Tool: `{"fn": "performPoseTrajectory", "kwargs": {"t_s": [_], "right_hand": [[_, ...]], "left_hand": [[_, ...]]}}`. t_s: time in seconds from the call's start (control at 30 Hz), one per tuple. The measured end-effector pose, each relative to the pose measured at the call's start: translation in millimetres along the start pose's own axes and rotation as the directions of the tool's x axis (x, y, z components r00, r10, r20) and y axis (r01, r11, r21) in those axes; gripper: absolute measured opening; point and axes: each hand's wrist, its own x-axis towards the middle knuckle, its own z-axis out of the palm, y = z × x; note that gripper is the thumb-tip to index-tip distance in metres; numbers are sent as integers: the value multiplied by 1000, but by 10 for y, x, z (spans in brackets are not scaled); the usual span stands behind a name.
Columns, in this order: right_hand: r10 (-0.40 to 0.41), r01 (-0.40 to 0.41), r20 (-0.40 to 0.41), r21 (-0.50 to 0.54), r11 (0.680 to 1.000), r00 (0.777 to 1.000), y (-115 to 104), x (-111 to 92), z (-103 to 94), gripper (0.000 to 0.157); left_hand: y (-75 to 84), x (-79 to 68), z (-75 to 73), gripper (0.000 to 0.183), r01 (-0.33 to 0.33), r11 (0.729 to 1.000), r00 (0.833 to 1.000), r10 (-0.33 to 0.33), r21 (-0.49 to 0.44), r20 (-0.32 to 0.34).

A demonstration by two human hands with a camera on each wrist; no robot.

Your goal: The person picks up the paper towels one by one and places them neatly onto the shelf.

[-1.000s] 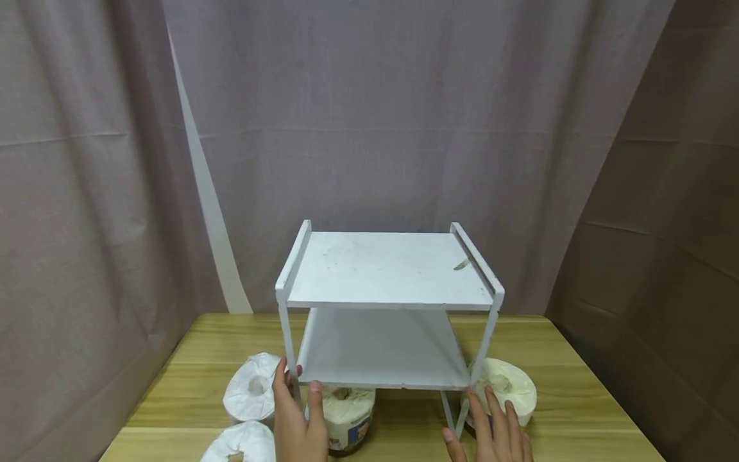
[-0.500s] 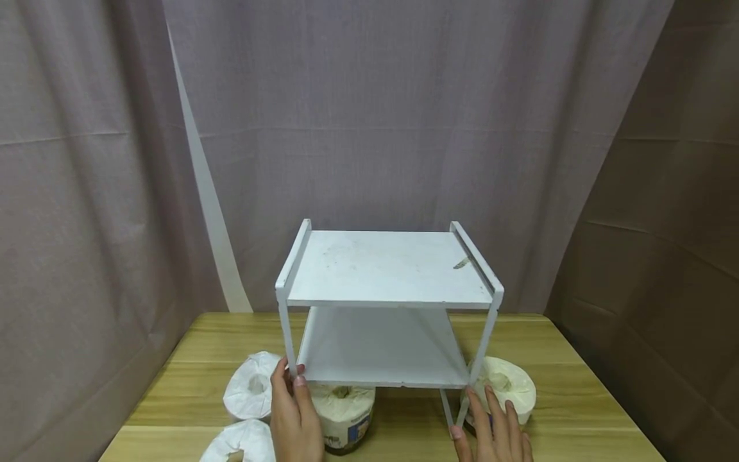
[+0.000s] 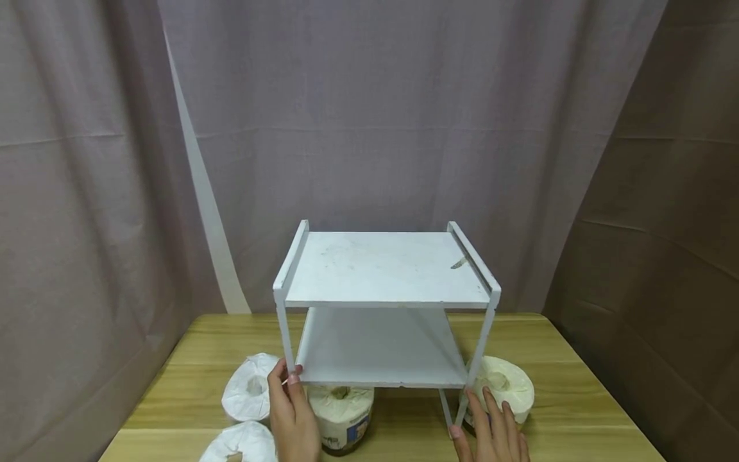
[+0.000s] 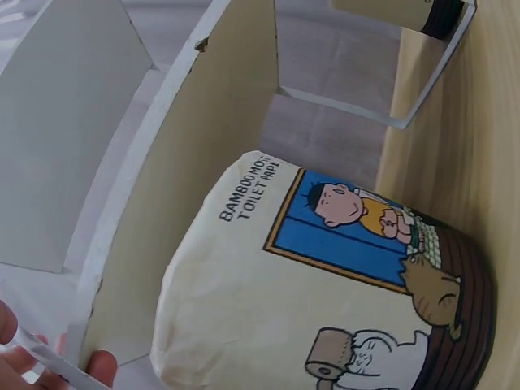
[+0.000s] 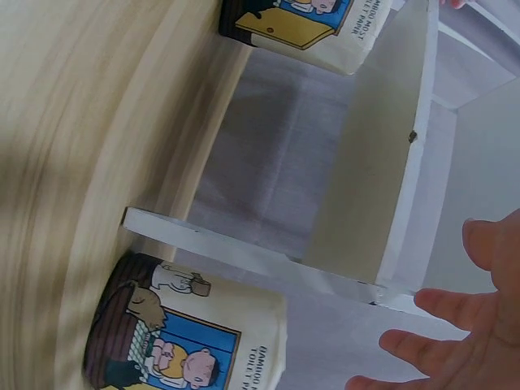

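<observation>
- The white shelf (image 3: 387,266) stands upright on the wooden table (image 3: 577,398); the step in hand seems to be the steadying or the adjusting of it by its front.
- The left hand (image 3: 291,420) holds the shelf's left front leg (image 3: 285,333) between thumb and fingers, at the height of the lower board (image 3: 381,353). This looks to me a good place, because there leg and board are joined.
- The right hand (image 3: 493,446) does not clamp; its fingers are long and spread, and a fingertip rests at the right front leg (image 3: 484,340). How firmly it presses, I cannot tell. The two hands are well apart, one at each side of the shelf.
- If the shelf must be moved, it would be wise to curl the right fingers round the leg too, so both sides go together and the shelf does not turn.
- Under the shelf, near its left leg, is a cream paper roll (image 3: 340,417); a low or crooked move could knock it.
- Just beside the shelf's right leg, on the outside, stands another roll (image 3: 514,388); the right fingers should take care of it.
- Left of the shelf are two white rolls (image 3: 239,394), the nearer one cut by the picture's edge; the left wrist needs some attention there.
</observation>
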Motion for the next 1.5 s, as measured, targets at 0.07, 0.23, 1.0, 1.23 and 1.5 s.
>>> {"fn": "performPoseTrajectory", "kwargs": {"t_s": [0.07, 0.23, 1.0, 1.23, 1.5], "right_hand": [[18, -18, 19, 6, 1000, 1000, 3, -9, 7, 51], [58, -59, 42, 18, 998, 997, 3, -12, 13, 49], [46, -40, -42, 147, 988, 998, 289, -3, 156, 49], [26, -20, -37, 144, 989, 999, 343, -39, 100, 50], [22, -21, -12, 50, 999, 1000, 421, 50, -24, 46]], "left_hand": [[-21, 1, 9, 35, -22, 999, 1000, 22, -26, -1], [-77, 21, 37, 29, -98, 989, 995, 98, -109, -4], [-289, 65, 73, 18, -198, 978, 979, 193, -65, -68], [-318, 62, 62, 16, -252, 967, 966, 249, -43, -65], [-292, 73, 40, 17, -234, 971, 971, 231, -56, -53]]}}
